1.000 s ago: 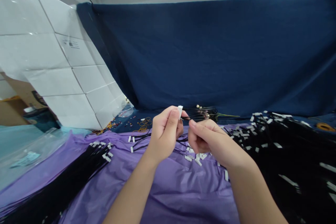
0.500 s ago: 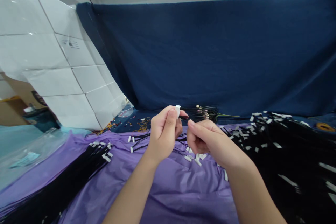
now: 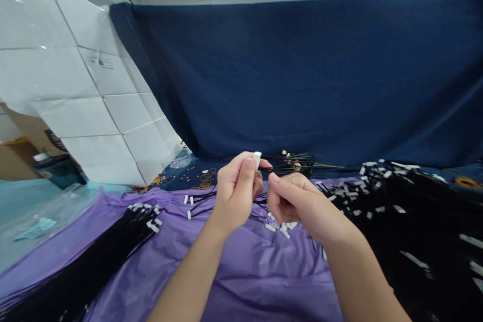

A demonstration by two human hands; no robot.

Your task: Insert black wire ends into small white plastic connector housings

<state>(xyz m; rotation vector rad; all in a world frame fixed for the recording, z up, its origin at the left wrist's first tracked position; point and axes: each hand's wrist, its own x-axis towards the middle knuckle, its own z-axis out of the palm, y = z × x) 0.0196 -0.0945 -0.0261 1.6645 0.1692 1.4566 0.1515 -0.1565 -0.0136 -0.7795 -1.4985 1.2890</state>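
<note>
Between the thumb and fingers of my left hand (image 3: 236, 193) a small white plastic connector (image 3: 257, 158) is pinched upright. My right hand (image 3: 302, 201) is just to the right, fingers curled and thumb pressed on the index finger. Whatever lies in that pinch is too small or hidden to make out. Behind both hands runs a bunch of thin black wires (image 3: 302, 161). Below the right hand, loose white connectors (image 3: 284, 230) rest on the purple cloth (image 3: 260, 271).
A bundle of black cables (image 3: 90, 266) with white ends lies at left. A large heap of black cables (image 3: 426, 241) covers the right side. White boxes (image 3: 94, 115) stack up at left, and a blue curtain (image 3: 302, 75) hangs behind. Rubber bands (image 3: 206, 180) lie beyond the cloth.
Both hands are almost still. The right hand has shifted very slightly left, and the white connector in my left hand has tilted or moved a touch.
</note>
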